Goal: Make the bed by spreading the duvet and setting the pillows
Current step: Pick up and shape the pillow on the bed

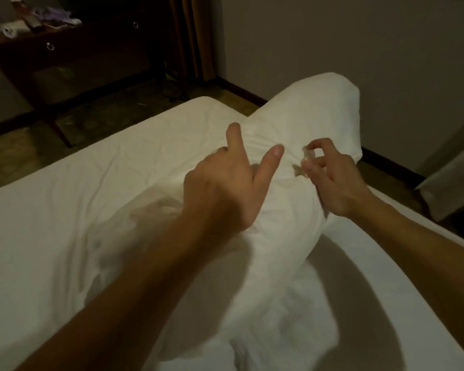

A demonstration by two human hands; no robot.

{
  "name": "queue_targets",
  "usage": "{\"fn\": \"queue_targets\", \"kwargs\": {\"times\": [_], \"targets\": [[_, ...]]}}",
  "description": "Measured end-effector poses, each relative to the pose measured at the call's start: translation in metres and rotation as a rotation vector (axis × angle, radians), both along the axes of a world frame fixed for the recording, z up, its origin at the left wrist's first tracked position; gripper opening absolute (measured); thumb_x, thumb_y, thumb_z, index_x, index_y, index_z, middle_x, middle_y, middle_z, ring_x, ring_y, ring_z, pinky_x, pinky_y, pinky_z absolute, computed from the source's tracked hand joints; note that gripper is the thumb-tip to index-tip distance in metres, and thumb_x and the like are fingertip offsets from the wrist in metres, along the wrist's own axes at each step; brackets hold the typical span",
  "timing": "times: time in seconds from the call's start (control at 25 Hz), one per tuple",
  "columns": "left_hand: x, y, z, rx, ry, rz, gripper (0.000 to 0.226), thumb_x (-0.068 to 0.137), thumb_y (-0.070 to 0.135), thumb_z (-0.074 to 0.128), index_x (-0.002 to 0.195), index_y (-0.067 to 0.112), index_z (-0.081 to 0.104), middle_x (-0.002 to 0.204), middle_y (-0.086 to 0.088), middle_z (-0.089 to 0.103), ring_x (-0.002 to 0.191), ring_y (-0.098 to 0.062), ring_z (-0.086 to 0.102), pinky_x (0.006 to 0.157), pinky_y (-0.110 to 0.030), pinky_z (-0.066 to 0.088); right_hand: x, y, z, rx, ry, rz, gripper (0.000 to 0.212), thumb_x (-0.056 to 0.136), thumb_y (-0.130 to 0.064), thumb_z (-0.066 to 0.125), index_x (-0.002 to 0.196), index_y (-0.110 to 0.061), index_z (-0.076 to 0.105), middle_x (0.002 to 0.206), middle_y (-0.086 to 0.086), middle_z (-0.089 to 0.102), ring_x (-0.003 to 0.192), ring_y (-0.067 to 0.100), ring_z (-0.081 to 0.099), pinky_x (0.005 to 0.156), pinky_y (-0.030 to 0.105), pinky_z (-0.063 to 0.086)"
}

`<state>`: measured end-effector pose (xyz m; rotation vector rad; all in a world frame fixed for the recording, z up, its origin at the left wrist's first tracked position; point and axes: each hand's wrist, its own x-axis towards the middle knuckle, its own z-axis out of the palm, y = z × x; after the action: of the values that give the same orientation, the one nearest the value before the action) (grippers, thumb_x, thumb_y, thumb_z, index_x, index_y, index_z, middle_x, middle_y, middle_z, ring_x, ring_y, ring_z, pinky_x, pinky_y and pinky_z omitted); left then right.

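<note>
Left hand [223,183] has its fingers spread loose over the bunched white duvet [292,124], holding nothing. Right hand [335,178] pinches a fold of it, all piled on the bed [65,210].

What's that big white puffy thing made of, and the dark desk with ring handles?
The puffy white pillow looks like matte cotton cloth over soft filling: it creases where the fingers dig in. The dark desk looks like stained wood with small metal ring pulls, though dim light leaves that uncertain.

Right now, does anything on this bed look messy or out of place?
Yes. The white duvet is bunched in a tall crumpled heap near the bed's right edge, not spread flat. The left hand and right hand are on it.
</note>
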<state>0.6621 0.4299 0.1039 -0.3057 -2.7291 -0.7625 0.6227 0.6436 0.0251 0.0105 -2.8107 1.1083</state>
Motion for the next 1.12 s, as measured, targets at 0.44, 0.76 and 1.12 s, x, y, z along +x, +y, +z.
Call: {"fn": "queue_targets", "kwargs": {"times": [0.44, 0.76, 1.12], "targets": [[0.05, 0.09, -0.053, -0.216, -0.594, -0.589, 0.07, 0.098, 0.06, 0.03, 0.156, 0.034, 0.001, 0.162, 0.012, 0.01, 0.143, 0.001, 0.005, 0.107, -0.015, 0.0, 0.105, 0.119, -0.102, -0.189, -0.032, -0.203, 0.064, 0.088, -0.077, 0.032, 0.12, -0.023, 0.042, 0.1, 0.006, 0.063, 0.082, 0.018, 0.062, 0.078, 0.037, 0.05], [0.067, 0.093, -0.148, -0.113, -0.058, -0.708, 0.066, 0.102, 0.044, 0.029, 0.151, 0.002, 0.024, 0.155, -0.022, 0.027, 0.145, -0.031, 0.029, 0.12, -0.051, 0.019, 0.165, 0.061, -0.083, -0.193, 0.353, -0.037, 0.077, 0.093, -0.069, 0.029, 0.147, -0.014, 0.035, 0.127, 0.008, 0.056, 0.112, 0.022, 0.057, 0.097, 0.039, 0.046], [0.079, 0.033, -0.123, 0.154, -0.384, -0.586, 0.064, 0.09, 0.049, 0.033, 0.152, 0.035, 0.025, 0.157, 0.021, 0.026, 0.145, 0.002, 0.018, 0.121, -0.029, 0.013, 0.226, -0.006, -0.08, -0.289, 0.63, 0.265, 0.06, 0.085, -0.049, 0.064, 0.122, -0.002, 0.054, 0.114, 0.016, 0.064, 0.106, 0.029, 0.063, 0.087, 0.049, 0.051]]}}
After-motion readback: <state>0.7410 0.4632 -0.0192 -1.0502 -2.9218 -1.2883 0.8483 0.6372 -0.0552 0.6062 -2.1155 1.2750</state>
